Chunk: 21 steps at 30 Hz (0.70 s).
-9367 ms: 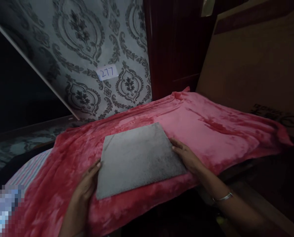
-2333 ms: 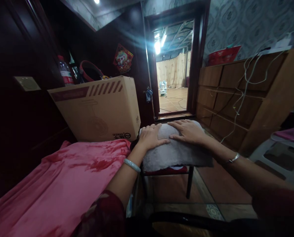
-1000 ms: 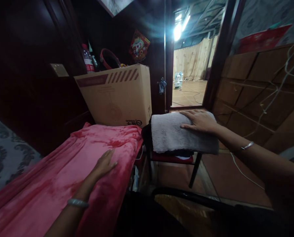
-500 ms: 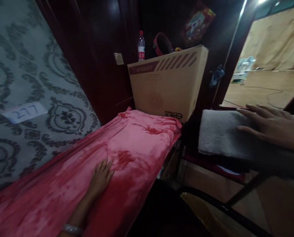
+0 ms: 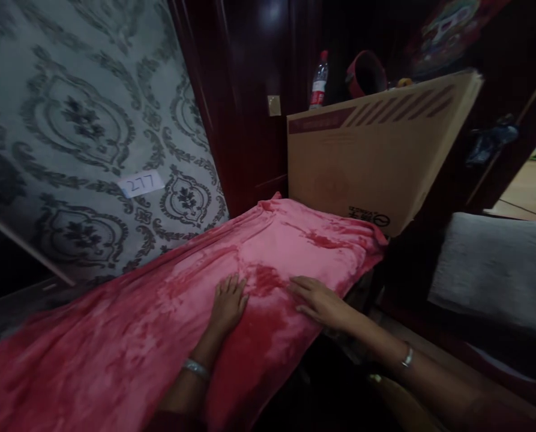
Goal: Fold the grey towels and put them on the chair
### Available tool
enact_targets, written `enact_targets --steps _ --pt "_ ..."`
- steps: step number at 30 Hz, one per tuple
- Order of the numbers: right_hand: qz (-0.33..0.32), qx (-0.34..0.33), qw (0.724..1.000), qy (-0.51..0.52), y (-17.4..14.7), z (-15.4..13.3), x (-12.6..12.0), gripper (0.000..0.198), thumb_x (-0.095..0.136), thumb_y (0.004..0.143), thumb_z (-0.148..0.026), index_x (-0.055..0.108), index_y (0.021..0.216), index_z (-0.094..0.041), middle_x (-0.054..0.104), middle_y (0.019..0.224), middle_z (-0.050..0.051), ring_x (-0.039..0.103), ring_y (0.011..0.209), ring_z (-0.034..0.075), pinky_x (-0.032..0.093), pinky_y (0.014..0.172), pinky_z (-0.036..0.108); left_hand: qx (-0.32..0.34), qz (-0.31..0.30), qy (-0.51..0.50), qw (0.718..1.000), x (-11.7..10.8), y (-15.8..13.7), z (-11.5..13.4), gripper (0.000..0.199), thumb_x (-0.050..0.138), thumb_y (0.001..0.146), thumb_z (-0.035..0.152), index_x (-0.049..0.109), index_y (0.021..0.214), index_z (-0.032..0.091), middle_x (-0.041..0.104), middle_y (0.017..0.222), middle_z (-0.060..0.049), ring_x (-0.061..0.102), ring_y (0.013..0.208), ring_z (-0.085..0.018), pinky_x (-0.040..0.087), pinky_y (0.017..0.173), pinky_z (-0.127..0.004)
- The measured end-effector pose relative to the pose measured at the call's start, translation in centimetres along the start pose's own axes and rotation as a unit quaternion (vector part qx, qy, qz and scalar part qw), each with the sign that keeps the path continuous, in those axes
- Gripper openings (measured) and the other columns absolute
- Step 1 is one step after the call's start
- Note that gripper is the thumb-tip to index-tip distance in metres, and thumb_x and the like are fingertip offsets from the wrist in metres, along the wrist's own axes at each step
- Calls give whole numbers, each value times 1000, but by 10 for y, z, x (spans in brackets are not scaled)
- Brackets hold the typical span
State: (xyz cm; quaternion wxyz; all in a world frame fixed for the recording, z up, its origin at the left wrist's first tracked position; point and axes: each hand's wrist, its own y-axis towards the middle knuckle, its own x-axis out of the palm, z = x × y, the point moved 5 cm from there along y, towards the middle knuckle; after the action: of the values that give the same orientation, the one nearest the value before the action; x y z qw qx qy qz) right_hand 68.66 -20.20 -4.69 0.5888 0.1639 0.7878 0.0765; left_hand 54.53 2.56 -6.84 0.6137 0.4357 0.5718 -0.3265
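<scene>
A pink-red plush blanket (image 5: pixel 159 324) is spread over a long surface and hangs down at its near right edge. Flat on its middle lies my left hand (image 5: pixel 229 303), fingers stretched out. To the right, my right hand (image 5: pixel 319 300) reaches over the blanket's edge with its fingers extended and touching the cloth. Neither hand grips anything. Darker red smudges of brushed pile show between and around the hands. Both wrists wear a silvery band. What lies under the blanket is hidden.
A large cardboard box (image 5: pixel 362 162) stands at the blanket's far end, with a red-capped bottle (image 5: pixel 319 81) behind its top edge. A grey folded cloth (image 5: pixel 497 270) lies at the right. Patterned wallpaper bears a paper label (image 5: pixel 141 183) reading 277.
My right hand has left the grey cloth and moved left onto the pink blanket. My left hand stays flat on it. The view has turned right to left, showing more wall.
</scene>
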Motion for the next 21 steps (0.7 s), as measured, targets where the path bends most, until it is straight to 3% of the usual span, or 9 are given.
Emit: enact_targets --steps 3,6,9,13,21 --pt "-13 25 999 -18 42 2 27 60 49 98 -41 41 155 -20 36 159 15 33 147 31 31 119 53 4 8 -6 1000 1 -3 1 52 42 101 31 44 151 24 40 160 -12 31 150 -32 25 120 -58" --pt "-23 84 994 -68 65 18 48 62 47 99 -46 38 156 -23 29 163 14 24 151 34 25 119 60 10 14 -23 1000 2 -6 2 51 42 101 33 46 151 24 39 160 -13 30 150 -33 25 120 -61" --pt "-34 105 988 -113 66 37 68 62 43 100 -53 41 155 -25 31 162 14 26 149 36 22 118 64 35 16 -53 998 2 -10 3 51 43 100 39 47 150 27 39 160 -10 26 151 -35 21 120 -65" --pt "9 79 987 -138 58 50 84 61 37 101 -57 41 155 -28 35 160 13 29 149 34 24 116 65 63 1 -92 994 3 -15 5 57 47 97 44 43 152 28 36 162 -8 22 152 -37 15 120 -71" --pt "-2 87 984 -156 53 47 78 61 33 102 -57 41 155 -27 36 160 11 31 148 33 26 117 62 120 -58 -128 983 5 -17 11 59 37 101 47 35 156 24 35 163 -8 16 155 -32 5 122 -69"
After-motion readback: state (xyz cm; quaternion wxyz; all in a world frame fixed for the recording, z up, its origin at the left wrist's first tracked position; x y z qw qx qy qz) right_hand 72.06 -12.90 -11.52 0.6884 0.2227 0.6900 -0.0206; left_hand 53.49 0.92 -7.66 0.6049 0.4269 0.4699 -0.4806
